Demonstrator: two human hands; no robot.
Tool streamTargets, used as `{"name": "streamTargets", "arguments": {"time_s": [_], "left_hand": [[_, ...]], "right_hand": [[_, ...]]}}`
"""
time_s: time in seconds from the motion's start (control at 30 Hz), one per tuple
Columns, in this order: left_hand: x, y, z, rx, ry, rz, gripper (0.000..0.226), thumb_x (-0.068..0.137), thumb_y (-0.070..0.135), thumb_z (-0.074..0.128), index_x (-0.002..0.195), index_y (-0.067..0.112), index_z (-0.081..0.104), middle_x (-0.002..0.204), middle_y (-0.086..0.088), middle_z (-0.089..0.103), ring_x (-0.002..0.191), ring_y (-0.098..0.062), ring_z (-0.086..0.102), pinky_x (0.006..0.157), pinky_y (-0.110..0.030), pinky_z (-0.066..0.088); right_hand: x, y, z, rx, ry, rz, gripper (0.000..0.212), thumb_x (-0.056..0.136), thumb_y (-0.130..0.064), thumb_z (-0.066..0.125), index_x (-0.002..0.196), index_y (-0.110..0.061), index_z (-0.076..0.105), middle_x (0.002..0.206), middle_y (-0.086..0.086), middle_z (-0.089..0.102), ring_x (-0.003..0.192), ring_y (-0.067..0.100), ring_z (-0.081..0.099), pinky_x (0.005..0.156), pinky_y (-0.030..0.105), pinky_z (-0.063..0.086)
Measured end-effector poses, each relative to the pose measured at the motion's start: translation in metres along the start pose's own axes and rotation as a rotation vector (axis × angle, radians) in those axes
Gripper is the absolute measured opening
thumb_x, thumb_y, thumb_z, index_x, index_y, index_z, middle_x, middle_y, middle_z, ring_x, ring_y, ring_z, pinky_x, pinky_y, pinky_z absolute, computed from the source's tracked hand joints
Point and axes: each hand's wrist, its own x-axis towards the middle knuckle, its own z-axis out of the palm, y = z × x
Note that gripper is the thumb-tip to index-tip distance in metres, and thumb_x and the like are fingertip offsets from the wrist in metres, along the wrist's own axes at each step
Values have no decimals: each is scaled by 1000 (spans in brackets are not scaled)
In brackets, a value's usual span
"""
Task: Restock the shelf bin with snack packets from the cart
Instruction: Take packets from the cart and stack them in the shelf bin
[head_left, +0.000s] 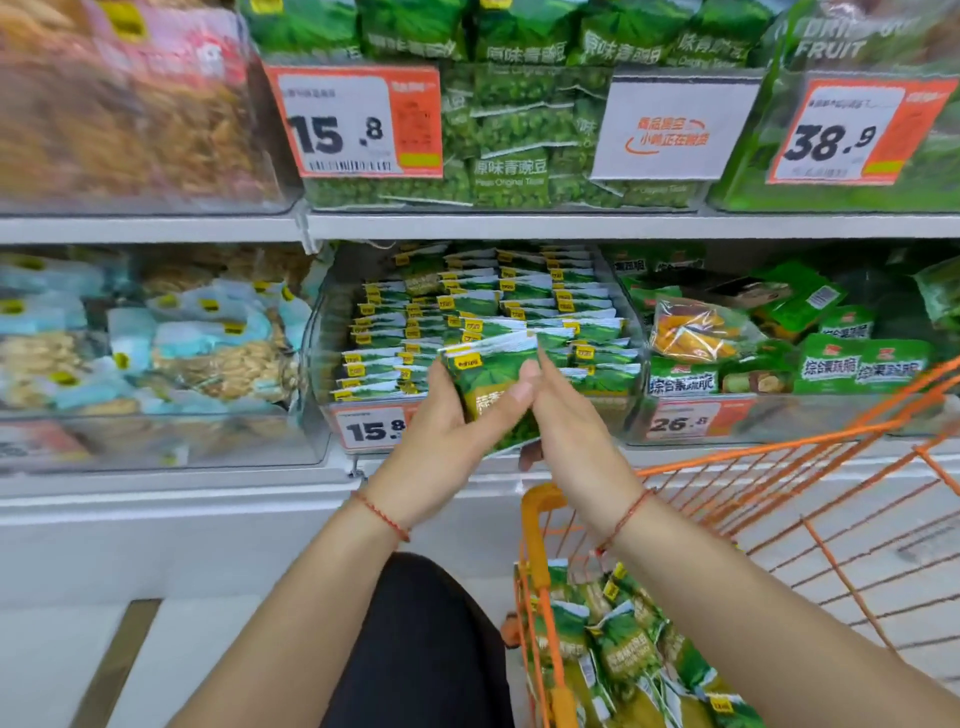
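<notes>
A small stack of green snack packets (493, 382) is held upright between both hands in front of the clear shelf bin (317, 364). My left hand (447, 431) grips the stack from the left, thumb across its front. My right hand (569, 415) holds it from the right, fingers stretched along its edge and its thumb under the stack. The bin holds several rows of the same green packets (483, 312) standing on edge. More of these packets (618, 660) lie in the orange wire cart (540, 545) at the lower right.
A price tag reading 15.8 (371, 428) hangs on the bin's front. Neighbouring bins hold pale blue packets (171, 343) on the left and green fruit crisps (831, 364) on the right. An upper shelf (519, 226) with green pea bags sits above.
</notes>
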Motion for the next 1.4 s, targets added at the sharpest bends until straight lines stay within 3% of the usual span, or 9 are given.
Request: {"name": "streamTargets", "arguments": {"time_s": [0.13, 0.3, 0.47, 0.77, 0.93, 1.13, 1.23, 1.3, 1.4], "left_hand": [[18, -12, -26, 1, 89, 25, 48, 87, 43, 58, 124, 18, 38, 109, 15, 59, 94, 14, 57, 84, -8, 45], [73, -22, -59, -24, 363, 4, 50, 90, 33, 61, 126, 12, 34, 114, 5, 55, 110, -14, 54, 97, -29, 41], [147, -33, -75, 94, 477, -143, 80, 86, 37, 66, 140, -4, 23, 137, -14, 44, 126, -25, 44, 95, -27, 36], [206, -54, -76, 188, 308, -122, 72, 86, 35, 67, 141, 1, 36, 143, -12, 44, 131, -26, 42, 106, -34, 36], [209, -64, -76, 365, 434, -120, 61, 86, 40, 65, 130, 2, 46, 132, -17, 52, 121, -33, 50, 98, -40, 43], [211, -61, -66, 399, 335, -212, 59, 95, 4, 47, 147, 2, 20, 143, -18, 39, 93, -16, 47, 54, -12, 39], [213, -57, -65, 364, 333, -235, 60, 93, 0, 41, 148, 2, 17, 138, -15, 43, 115, -25, 48, 78, -22, 39], [213, -54, -66, 352, 291, -275, 60, 92, -1, 44, 147, 1, 18, 129, -13, 47, 112, -27, 49, 78, -28, 39], [212, -50, -71, 331, 226, -316, 71, 91, 1, 50, 150, 5, 10, 153, -13, 25, 137, -30, 30, 96, -31, 36]], "right_hand": [[26, -7, -6, 15, -121, 75, 48, 98, -46, 34, 139, -24, 44, 135, -8, 49, 97, 13, 58, 80, 35, 55], [72, 9, -61, -624, 289, -362, 39, 95, -28, 47, 129, -12, 54, 127, 9, 57, 120, 25, 49, 101, 36, 38], [126, 31, -91, -1078, 390, -338, 61, 90, -42, 30, 134, -3, 47, 130, 25, 51, 131, 40, 35, 110, 50, 23], [143, 61, -77, -1178, 504, -532, 49, 98, -35, 31, 136, -6, 47, 141, 19, 45, 139, 37, 27, 116, 45, 4], [145, 63, -76, -1142, 537, -561, 48, 99, -35, 30, 134, -7, 49, 140, 17, 47, 139, 34, 28, 116, 43, 5], [145, 66, -75, -1135, 560, -593, 48, 99, -34, 29, 127, -4, 55, 136, 18, 51, 136, 36, 32, 117, 43, 6], [145, 67, -74, -1127, 571, -603, 45, 99, -32, 32, 125, -5, 57, 135, 17, 52, 136, 35, 33, 117, 44, 6], [146, 68, -74, -1124, 575, -602, 44, 99, -31, 32, 124, -5, 57, 135, 17, 53, 136, 35, 34, 117, 43, 6], [145, 67, -73, -1127, 572, -601, 44, 99, -31, 31, 123, -5, 58, 135, 17, 53, 136, 34, 34, 117, 44, 6]]}}
